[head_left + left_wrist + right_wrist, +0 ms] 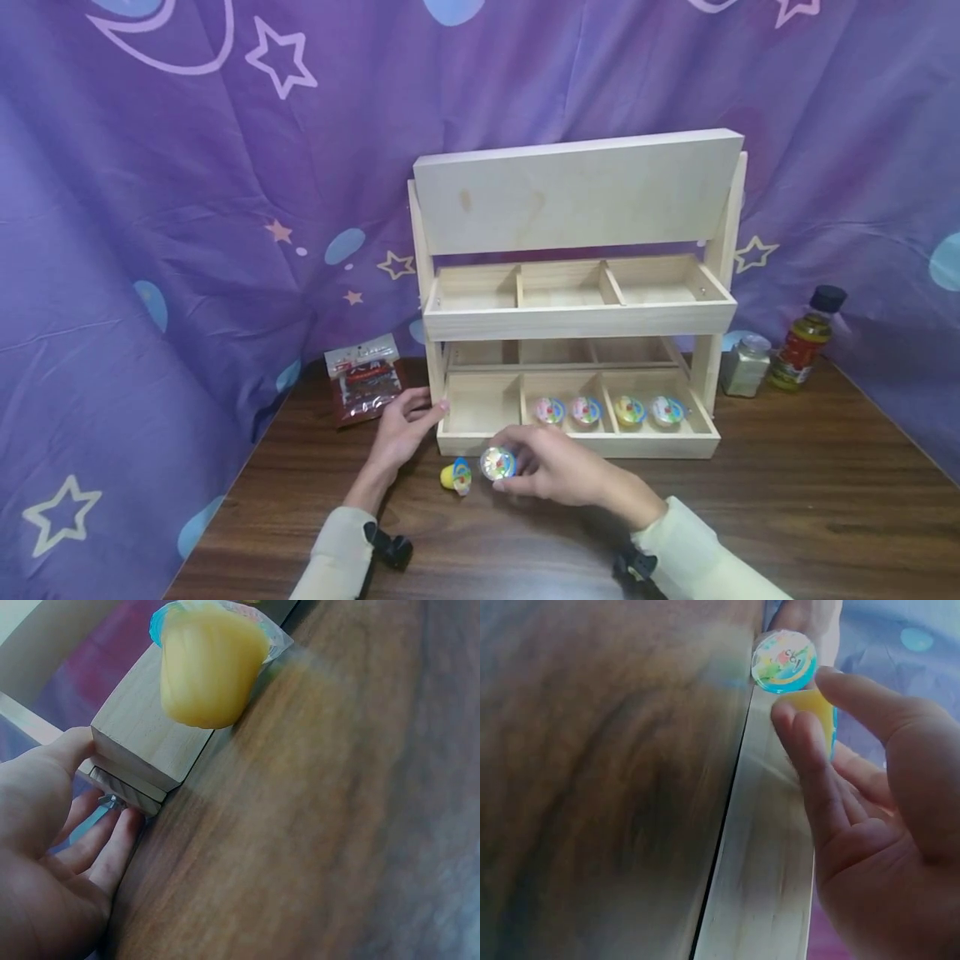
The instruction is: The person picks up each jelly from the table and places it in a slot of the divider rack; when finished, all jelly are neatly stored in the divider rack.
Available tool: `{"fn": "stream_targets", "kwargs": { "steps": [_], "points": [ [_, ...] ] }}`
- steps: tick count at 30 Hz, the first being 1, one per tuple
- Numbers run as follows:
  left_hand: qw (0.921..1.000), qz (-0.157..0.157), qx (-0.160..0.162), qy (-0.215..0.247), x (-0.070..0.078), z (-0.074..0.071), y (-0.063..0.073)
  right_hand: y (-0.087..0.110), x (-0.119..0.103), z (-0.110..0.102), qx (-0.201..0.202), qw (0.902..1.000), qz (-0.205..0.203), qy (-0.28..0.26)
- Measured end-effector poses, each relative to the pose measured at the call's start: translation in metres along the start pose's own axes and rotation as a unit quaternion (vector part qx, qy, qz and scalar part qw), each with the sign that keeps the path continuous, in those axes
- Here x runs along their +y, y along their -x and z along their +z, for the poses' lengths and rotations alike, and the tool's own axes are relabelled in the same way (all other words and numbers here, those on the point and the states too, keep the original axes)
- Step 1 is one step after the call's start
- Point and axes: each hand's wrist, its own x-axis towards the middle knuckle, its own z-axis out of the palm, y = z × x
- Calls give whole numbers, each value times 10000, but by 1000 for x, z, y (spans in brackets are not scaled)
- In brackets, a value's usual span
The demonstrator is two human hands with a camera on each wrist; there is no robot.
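Observation:
A yellow jelly cup (498, 463) with a shiny printed lid is pinched between the thumb and fingers of my right hand (562, 468), just before the rack's lower front edge. The right wrist view shows its yellow side (819, 709) between the fingertips. My left hand (401, 435) grips the lower left side of the wooden rack (577, 325), thumb at the front corner and fingers behind, near a metal bolt (112, 801). Between the hands, a second yellow jelly cup (450, 477) lies tipped on its side on the table. Several jelly cups sit in the lower tray's middle and right compartments.
The lower tray's left compartment (483, 404) and the upper tray (577, 323) hold nothing visible. Left of the rack leans a red spice packet (367, 383). A small jar (746, 367) and a dark-capped bottle (804, 342) stand to its right. A purple curtain (187, 250) hangs behind.

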Motion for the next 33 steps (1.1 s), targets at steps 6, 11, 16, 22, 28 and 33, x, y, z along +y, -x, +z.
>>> {"fn": "stream_targets", "kwargs": {
  "steps": [6,11,16,22,28,33],
  "points": [
    [10000,29,24,0,-1,-1,0,-7,-1,-4,264,9994,-148,-168],
    [10000,40,4,16,-2,0,-1,-16,-4,-13,540,9985,-34,57],
    [10000,78,-13,34,-2,1,-2,-26,-2,-22,949,9942,79,509],
    [10000,28,34,-54,-1,1,-1,-36,7,-23,1338,9863,218,935],
    [10000,30,54,-56,-2,1,-2,-49,19,-22,1320,9737,667,1736],
    [10000,21,37,-31,-2,1,-2,-58,28,-21,1153,9668,878,2105]
  ]
}}
